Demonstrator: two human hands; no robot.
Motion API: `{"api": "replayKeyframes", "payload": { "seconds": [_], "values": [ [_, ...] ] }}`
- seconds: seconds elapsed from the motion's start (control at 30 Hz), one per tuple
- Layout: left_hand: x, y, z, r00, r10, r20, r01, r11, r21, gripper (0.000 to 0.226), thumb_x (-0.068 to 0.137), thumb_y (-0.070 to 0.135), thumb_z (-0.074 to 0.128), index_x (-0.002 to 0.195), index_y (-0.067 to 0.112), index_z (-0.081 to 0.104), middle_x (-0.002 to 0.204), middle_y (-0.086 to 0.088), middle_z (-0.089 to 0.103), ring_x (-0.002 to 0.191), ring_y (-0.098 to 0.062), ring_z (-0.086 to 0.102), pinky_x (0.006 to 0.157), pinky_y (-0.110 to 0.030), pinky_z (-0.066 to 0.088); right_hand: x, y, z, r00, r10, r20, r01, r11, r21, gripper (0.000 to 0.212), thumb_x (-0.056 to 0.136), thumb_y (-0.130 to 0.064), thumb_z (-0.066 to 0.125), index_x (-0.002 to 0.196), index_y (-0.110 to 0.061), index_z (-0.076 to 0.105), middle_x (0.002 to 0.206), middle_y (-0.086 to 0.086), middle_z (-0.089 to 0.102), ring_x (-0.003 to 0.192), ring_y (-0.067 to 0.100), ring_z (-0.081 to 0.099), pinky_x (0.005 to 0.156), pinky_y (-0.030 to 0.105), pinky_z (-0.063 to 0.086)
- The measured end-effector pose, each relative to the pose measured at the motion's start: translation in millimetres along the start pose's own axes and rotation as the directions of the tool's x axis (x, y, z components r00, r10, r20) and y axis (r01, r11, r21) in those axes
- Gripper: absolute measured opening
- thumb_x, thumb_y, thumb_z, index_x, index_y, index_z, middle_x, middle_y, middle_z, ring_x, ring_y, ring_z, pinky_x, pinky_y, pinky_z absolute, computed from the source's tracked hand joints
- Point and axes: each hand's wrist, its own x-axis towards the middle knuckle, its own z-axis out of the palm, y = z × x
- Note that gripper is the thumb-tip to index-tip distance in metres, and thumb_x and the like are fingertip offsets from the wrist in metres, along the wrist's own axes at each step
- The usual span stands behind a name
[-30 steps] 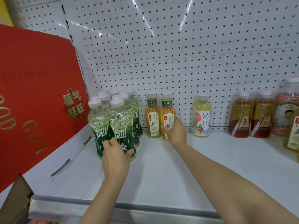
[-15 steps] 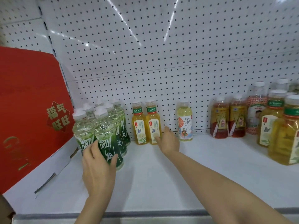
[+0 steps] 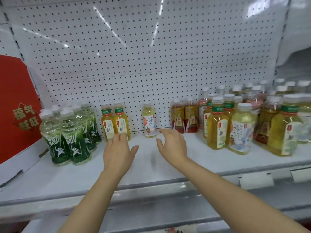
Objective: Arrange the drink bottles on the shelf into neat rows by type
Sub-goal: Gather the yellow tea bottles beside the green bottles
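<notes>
Green-labelled bottles [image 3: 70, 137] are standing upright in tight rows at the shelf [image 3: 151, 169] left; two yellow tea bottles [image 3: 116, 121] are sitting side by side against the back, a lone pale bottle [image 3: 149, 121] standing apart, mixed bottles [image 3: 244, 121] crowding the right.

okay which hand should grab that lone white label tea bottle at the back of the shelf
Probably the right hand: it hovers open just right of the white-label tea bottle. The left hand sits farther left, before the two yellow bottles.
</notes>
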Motion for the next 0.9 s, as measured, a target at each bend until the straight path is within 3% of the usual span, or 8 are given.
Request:
{"api": "replayKeyframes", "payload": {
  "seconds": [0.2,0.57,0.8,0.9],
  "values": [
    [-28.3,115.2,5.7,0.995,0.062,0.084,-0.055,0.995,-0.085,0.059,0.094,0.053,0.054,0.139,0.015,0.045,0.138,-0.006,0.05,0.125,-0.026,0.047,0.098,-0.037,0.042,-44.5,62.9,-79.4,0.995,-0.053,-0.088,0.049,0.998,-0.039,0.035,0.089,-0.028,0.057,0.121,-0.014,0.063,0.115,0.001,0.067,0.108,0.023,0.057,0.093,0.037,0.043],
    [-73.1,251.5,19.6,0.973,0.139,0.182,-0.108,0.98,-0.168,0.058,0.096,0.051,0.052,0.138,0.012,0.045,0.137,-0.009,0.049,0.122,-0.03,0.049,0.093,-0.041,0.046,-102.1,184.3,-183.2,0.985,0.085,-0.152,-0.11,0.98,-0.168,0.03,0.084,-0.02,0.063,0.112,-0.01,0.066,0.104,0.009,0.07,0.098,0.032,0.06,0.081,0.04,0.047],
    [-38.4,300.2,39.8,0.971,0.112,0.212,-0.011,0.904,-0.428,0.058,0.093,0.045,0.06,0.137,0.01,0.043,0.133,-0.01,0.05,0.118,-0.029,0.052,0.087,-0.04,0.046,-106.1,240.5,-218.5,0.958,0.19,-0.217,-0.241,0.94,-0.241,0.03,0.084,-0.021,0.062,0.112,-0.011,0.065,0.105,0.01,0.069,0.098,0.031,0.06,0.08,0.038,0.046],
    [-25.0,310.5,55.9,0.971,0.05,0.235,0.083,0.849,-0.523,0.062,0.093,0.037,0.061,0.141,0.006,0.035,0.139,-0.016,0.042,0.121,-0.034,0.05,0.092,-0.043,0.045,-105.1,257.8,-224.1,0.941,0.228,-0.249,-0.29,0.923,-0.251,0.038,0.087,-0.023,0.062,0.123,-0.011,0.057,0.116,0.009,0.063,0.106,0.029,0.056,0.084,0.039,0.045]
  ]
}}
